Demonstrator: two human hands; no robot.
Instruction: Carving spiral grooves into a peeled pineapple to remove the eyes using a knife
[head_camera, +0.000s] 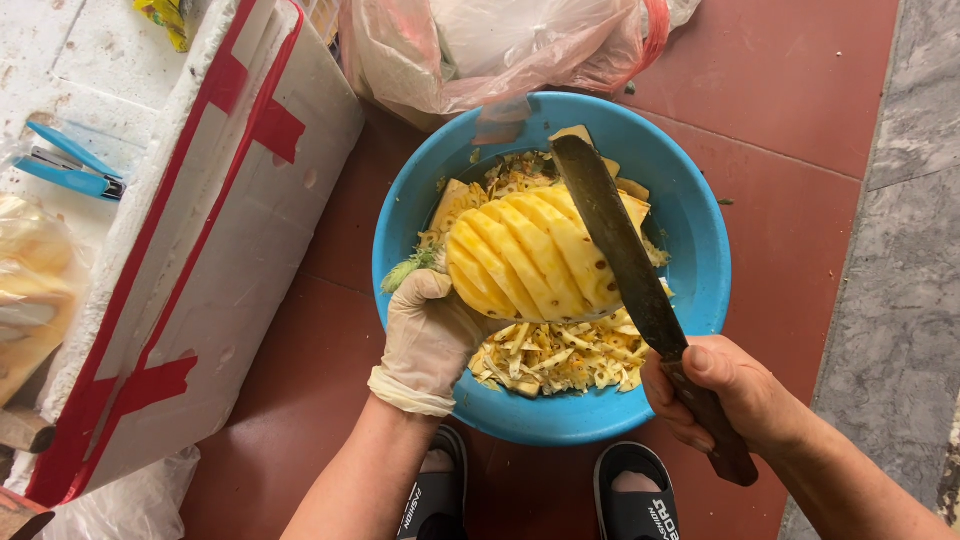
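Blue plastic basin (700, 230) on a red tiled floor (800, 90), as I see it from the head camera: it holds yellow trimmings (560, 358) and sits between my feet in black sandals (635, 495).

Item one: peeled pineapple (530, 258), yellow, cut with spiral grooves, held over the basin. My left hand (428, 335), in a pale thin glove, is clamped on its lower left end, beside a tuft of green leaf.

Item two: long dark knife (620, 250). My bare right hand (725, 395) is closed tight round its brown wooden handle at the basin's near right rim. The blade lies slantwise across the right side of the pineapple, tip pointing to the far rim.

Item three: white foam box lid (210, 240) with red tape, tilted, left of the basin.

Item four: pinkish plastic bag (480, 45), touching the far rim.

Item five: blue stapler (65, 162), far left, on a white surface.

Item six: grey stone strip (900, 250) along the right.
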